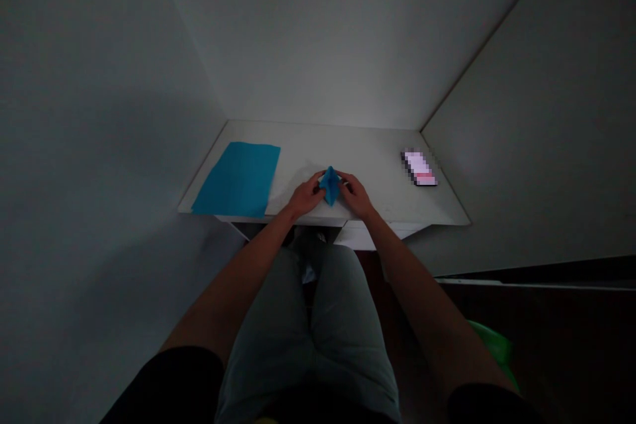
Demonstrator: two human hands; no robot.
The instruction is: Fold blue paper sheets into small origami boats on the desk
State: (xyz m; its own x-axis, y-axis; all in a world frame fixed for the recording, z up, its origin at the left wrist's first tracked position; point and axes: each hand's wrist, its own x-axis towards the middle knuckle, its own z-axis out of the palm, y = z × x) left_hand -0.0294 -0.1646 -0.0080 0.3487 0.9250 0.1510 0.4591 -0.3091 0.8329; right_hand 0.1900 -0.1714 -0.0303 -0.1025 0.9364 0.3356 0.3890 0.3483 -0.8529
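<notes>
Between my two hands is a small piece of folded blue paper (330,185), diamond-like in outline, with its points toward the wall and toward me. My left hand (307,196) grips its left edge with thumb and fingers. On the opposite edge, my right hand (354,195) pinches the paper in the same way. Both hands are over the front middle of the white desk (308,139). The finer folds are too small and dim to make out.
A flat blue sheet of paper (241,179) lies on the desk's left side, its near edge at the desk's front. A phone (420,168) with a lit, blurred screen lies at the right. Walls enclose the desk. Something green (491,344) stands low at the right.
</notes>
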